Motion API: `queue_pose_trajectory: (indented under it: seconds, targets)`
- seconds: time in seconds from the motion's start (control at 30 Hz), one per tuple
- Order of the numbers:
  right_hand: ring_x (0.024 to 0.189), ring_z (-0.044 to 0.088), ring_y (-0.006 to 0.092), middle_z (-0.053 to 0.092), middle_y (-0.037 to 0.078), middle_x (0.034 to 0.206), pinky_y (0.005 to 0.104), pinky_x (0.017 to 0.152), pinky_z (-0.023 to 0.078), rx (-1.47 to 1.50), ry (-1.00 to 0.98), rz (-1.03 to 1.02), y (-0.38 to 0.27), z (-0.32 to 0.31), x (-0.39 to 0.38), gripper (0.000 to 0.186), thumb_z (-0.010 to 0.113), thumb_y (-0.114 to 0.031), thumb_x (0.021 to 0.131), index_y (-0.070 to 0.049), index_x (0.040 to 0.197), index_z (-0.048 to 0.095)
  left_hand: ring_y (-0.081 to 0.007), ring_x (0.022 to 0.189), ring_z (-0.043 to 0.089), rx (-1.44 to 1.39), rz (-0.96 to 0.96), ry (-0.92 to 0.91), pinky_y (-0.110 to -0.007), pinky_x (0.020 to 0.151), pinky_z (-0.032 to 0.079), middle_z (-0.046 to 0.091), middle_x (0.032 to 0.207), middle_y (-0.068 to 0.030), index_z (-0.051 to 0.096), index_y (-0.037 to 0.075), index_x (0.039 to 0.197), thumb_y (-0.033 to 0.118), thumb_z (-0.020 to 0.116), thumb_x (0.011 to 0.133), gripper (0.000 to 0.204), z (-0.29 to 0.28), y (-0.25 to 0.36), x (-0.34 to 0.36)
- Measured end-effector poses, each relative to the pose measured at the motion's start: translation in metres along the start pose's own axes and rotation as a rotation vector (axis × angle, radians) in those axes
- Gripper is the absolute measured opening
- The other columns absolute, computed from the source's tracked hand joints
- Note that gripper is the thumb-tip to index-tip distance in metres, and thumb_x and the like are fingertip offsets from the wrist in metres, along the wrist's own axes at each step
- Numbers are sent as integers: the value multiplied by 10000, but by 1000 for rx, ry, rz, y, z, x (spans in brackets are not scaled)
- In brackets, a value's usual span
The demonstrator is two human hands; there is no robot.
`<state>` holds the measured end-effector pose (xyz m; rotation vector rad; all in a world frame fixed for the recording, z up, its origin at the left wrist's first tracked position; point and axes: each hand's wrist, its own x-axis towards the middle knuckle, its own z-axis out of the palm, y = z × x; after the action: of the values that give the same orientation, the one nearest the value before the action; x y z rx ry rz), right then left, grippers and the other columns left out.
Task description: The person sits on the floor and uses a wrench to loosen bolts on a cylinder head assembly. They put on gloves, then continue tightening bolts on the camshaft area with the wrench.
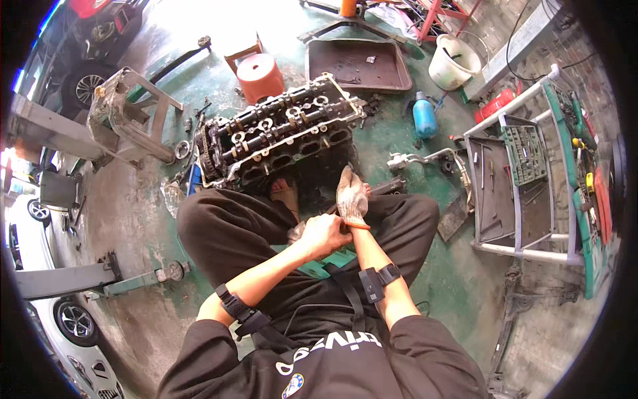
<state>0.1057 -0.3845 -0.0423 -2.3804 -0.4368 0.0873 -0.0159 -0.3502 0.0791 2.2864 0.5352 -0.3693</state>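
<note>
My left hand (pixel 323 236), bare, is closed at my right wrist on the orange cuff (pixel 357 225) of a pale work glove. My right hand (pixel 352 196) wears that glove, its fingers stretched out and pointing forward, holding nothing visible. A second pale glove (pixel 296 233) lies partly hidden beside my left hand. Beyond my knees sits an engine cylinder head (pixel 279 133) with camshafts and a timing chain, on a dark block. A bare foot in a sandal (pixel 282 189) shows below it.
An orange stool (pixel 259 78), drip tray (pixel 403 73), white bucket (pixel 452 70) and blue bottle (pixel 425 120) stand beyond. A tool cart (pixel 522 245) is at right. Lift arms (pixel 63 279), a metal step stand (pixel 123 100) and a white car (pixel 76 356) are at left.
</note>
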Motion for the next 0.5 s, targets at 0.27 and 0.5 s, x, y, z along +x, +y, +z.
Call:
queue_pose_trajectory:
  seconds: [0.27, 0.5]
  targets:
    - [1044, 648, 422, 718, 212, 926, 493, 940, 488, 253, -241, 290, -35, -27, -2, 643, 652, -638, 886, -18, 1034, 730, -380, 695, 707, 132, 73, 217, -484, 685, 568, 692, 711, -216, 696, 19, 844, 421, 713, 803, 405, 6, -9, 2]
    - [898, 626, 212, 685, 132, 1191, 339, 829, 498, 645, -709, 253, 5, -11, 1, 721, 776, -387, 828, -29, 1409, 543, -401, 794, 700, -281, 187, -58, -472, 759, 555, 707, 823, -218, 733, 26, 947, 350, 660, 867, 341, 13, -7, -9]
